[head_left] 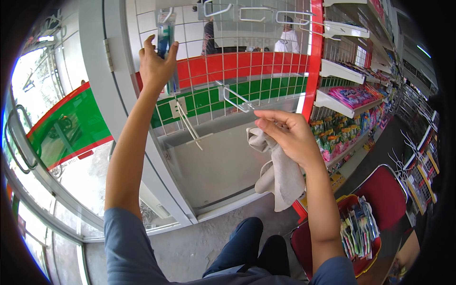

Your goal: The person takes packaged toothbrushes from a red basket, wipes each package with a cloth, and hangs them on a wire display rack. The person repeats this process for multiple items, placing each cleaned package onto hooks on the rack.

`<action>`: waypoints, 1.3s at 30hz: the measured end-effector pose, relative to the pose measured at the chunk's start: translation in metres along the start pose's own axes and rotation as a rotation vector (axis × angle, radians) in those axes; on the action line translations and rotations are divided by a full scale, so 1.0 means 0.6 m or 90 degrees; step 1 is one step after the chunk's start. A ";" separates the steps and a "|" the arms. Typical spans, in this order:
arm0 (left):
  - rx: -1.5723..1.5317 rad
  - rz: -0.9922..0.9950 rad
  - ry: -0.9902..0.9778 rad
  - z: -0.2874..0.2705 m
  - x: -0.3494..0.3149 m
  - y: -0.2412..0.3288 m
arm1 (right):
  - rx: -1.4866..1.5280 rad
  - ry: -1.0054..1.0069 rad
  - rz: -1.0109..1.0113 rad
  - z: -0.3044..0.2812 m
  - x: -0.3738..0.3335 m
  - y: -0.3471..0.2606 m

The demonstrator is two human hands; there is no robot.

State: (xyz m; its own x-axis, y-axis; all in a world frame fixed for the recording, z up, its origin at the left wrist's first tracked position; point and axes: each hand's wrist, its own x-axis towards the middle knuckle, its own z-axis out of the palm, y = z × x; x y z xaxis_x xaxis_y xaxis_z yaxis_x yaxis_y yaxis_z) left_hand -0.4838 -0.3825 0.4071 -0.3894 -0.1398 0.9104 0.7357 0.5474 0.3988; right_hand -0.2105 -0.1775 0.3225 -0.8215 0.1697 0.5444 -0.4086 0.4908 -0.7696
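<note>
My left hand [157, 67] is raised at the upper left. Its thumb and fingers close around hanging toothbrush packs [166, 34], clear-fronted with blue and teal handles, on a hook of the white wire grid. My right hand [293, 137] holds a crumpled beige cloth [280, 183], which hangs down below the palm. The thumb and forefinger of that hand come together close to the tip of a bare wire hook [235, 98]; whether they touch it I cannot tell. Another bare white hook [187, 121] juts out below my left hand.
Several more hooks [251, 14] line the grid's top. Shelves of colourful packets [349, 97] stand at the right. A red basket [375, 247] of packaged goods rests by dark red chairs [382, 192]. A glass door [61, 128] is at left. Two people show beyond the glass.
</note>
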 end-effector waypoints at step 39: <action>-0.838 -0.452 -1.147 0.031 -0.945 0.525 | -0.604 0.459 0.843 -0.404 -0.835 0.171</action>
State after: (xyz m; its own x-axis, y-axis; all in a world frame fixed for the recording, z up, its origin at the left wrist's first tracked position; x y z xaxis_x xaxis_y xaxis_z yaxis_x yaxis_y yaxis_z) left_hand -0.0413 -0.1155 0.0147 -0.0238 0.9992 -0.0331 -0.1405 0.0295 0.9896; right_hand 0.2557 -0.0050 0.0516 0.0470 0.9989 0.0058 0.8784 -0.0386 -0.4764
